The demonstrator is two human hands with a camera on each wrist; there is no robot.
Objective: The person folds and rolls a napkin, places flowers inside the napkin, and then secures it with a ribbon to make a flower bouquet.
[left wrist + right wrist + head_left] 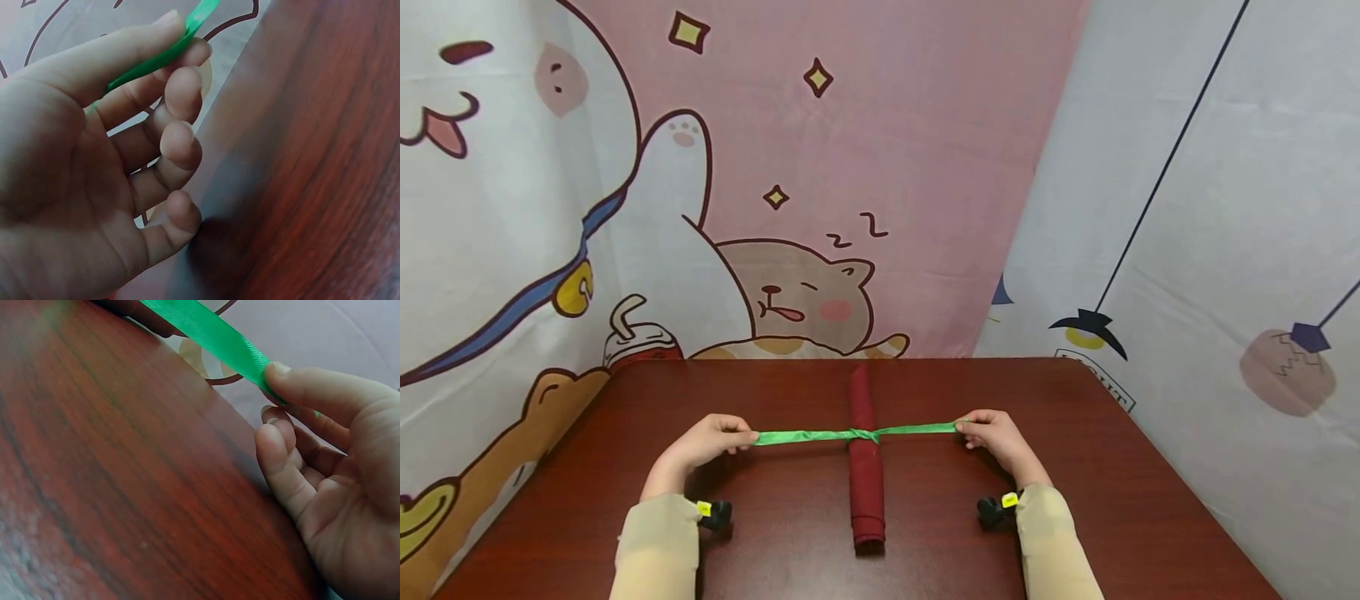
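A dark red roll (867, 492), which looks like rolled cloth or paper, lies lengthwise on the table. Round its middle goes a green ribbon (805, 436), crossed or knotted on top, its two ends stretched out sideways. My left hand (709, 442) pinches the left end between thumb and forefinger; in the left wrist view the ribbon (156, 62) runs along under the thumb, the other fingers loosely bent. On the right, my right hand (996, 437) pinches the other end, and the ribbon (212, 340) looks flat and taut in the right wrist view.
The dark reddish-brown wooden table (775, 558) has rounded far corners. Behind and beside it hangs a cloth backdrop (925, 167) with cartoon animals. A black wrist camera (718, 517) sits at the left cuff, another black camera (992, 511) at the right.
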